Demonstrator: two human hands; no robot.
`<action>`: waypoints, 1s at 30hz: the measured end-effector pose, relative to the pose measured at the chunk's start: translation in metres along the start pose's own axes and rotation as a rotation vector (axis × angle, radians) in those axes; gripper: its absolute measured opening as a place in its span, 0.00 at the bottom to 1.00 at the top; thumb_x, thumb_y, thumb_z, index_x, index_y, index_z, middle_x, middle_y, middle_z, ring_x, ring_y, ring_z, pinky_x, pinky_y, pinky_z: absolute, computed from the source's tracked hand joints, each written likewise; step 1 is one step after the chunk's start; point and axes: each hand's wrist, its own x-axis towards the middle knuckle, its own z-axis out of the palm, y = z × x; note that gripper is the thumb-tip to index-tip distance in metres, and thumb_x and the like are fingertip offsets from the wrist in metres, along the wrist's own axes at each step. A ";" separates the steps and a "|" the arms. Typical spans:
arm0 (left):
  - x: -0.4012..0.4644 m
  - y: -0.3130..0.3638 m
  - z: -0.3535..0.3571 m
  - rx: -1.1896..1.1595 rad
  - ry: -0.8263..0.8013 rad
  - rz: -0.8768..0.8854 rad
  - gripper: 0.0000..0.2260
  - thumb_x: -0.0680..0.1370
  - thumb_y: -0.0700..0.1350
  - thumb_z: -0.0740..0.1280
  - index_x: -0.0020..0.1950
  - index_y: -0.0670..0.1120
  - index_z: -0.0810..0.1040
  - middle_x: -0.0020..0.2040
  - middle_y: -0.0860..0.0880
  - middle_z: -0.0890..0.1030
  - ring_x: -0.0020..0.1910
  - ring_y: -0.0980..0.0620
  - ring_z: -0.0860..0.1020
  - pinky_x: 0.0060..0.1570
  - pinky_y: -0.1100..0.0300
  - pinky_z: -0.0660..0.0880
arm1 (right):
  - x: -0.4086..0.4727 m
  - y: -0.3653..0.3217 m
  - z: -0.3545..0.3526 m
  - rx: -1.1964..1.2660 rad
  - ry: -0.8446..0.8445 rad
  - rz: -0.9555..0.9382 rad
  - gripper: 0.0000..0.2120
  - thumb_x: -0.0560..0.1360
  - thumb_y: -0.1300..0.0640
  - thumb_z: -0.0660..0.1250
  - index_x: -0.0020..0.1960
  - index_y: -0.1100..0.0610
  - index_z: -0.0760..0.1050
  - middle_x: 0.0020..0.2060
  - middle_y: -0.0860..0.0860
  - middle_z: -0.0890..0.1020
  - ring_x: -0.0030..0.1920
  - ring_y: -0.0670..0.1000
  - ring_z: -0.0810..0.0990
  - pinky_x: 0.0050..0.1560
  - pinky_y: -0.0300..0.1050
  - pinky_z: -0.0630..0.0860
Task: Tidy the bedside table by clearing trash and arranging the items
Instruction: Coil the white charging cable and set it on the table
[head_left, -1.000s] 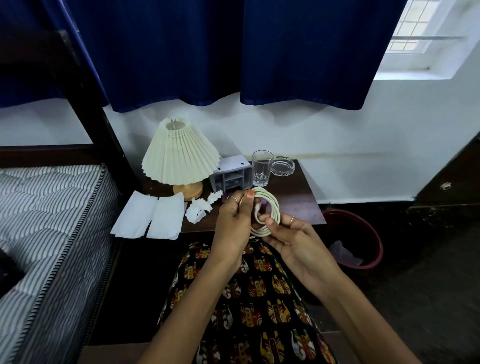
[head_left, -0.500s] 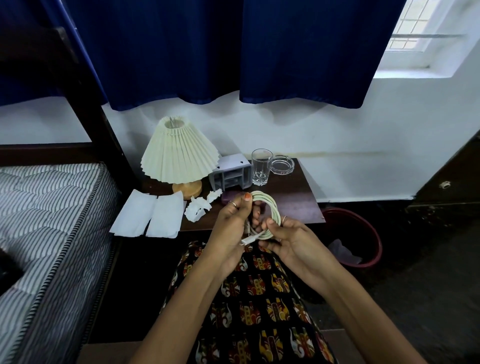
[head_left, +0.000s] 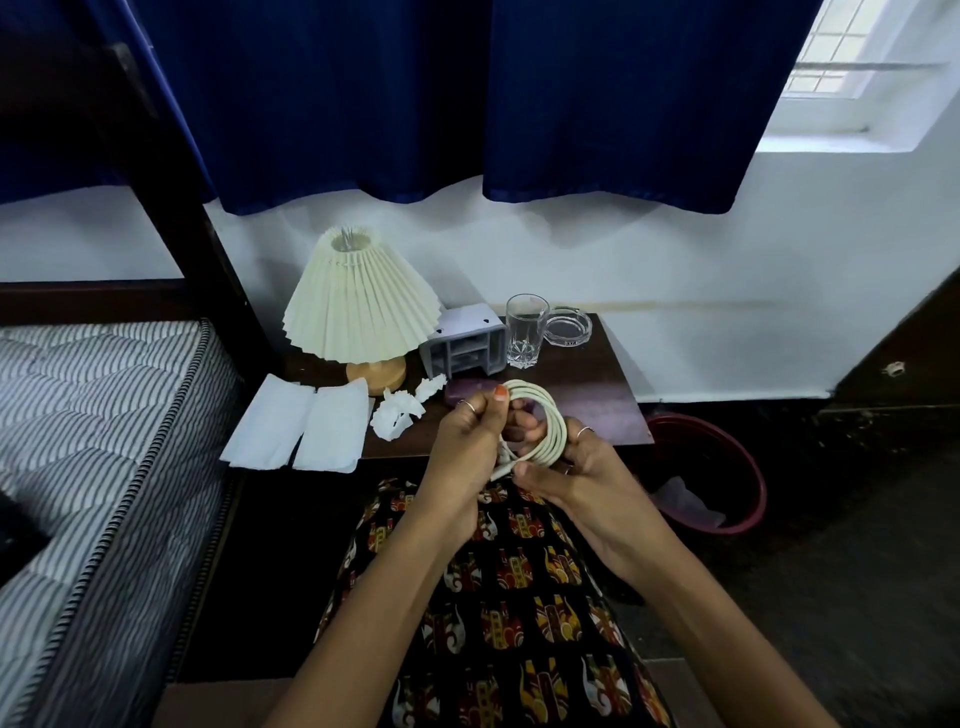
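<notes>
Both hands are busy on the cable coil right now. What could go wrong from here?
1. The cable coil, held by the left hand and right hand, has a loose end hanging; a slack grip could let the loops spring open.
2. The glass stands just behind the hands; setting the coil down could knock it.
3. The tissues overhang the table edge and may slide off.

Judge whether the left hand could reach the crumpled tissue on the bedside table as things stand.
Probably yes: the crumpled tissue lies just left of the left hand with nothing between, but that hand grips the coiled cable.
</notes>
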 end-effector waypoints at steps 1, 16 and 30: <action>0.001 0.000 0.000 0.003 -0.001 0.000 0.12 0.82 0.45 0.58 0.48 0.42 0.79 0.37 0.48 0.82 0.33 0.57 0.81 0.34 0.66 0.77 | 0.001 0.001 0.000 -0.008 0.008 -0.002 0.18 0.70 0.71 0.69 0.54 0.54 0.78 0.51 0.55 0.84 0.56 0.55 0.81 0.64 0.56 0.74; 0.014 -0.012 0.004 0.092 0.098 -0.016 0.12 0.81 0.45 0.60 0.47 0.42 0.81 0.44 0.43 0.84 0.44 0.47 0.82 0.48 0.54 0.79 | 0.014 0.015 0.005 -0.144 0.119 -0.036 0.19 0.67 0.74 0.65 0.47 0.52 0.80 0.44 0.57 0.85 0.47 0.58 0.83 0.53 0.58 0.77; 0.044 -0.032 0.000 0.182 0.126 -0.041 0.12 0.81 0.46 0.59 0.49 0.43 0.80 0.44 0.47 0.84 0.36 0.58 0.81 0.32 0.68 0.76 | 0.042 0.035 -0.017 0.121 0.128 0.085 0.11 0.76 0.69 0.62 0.54 0.60 0.79 0.50 0.56 0.85 0.53 0.53 0.83 0.52 0.44 0.80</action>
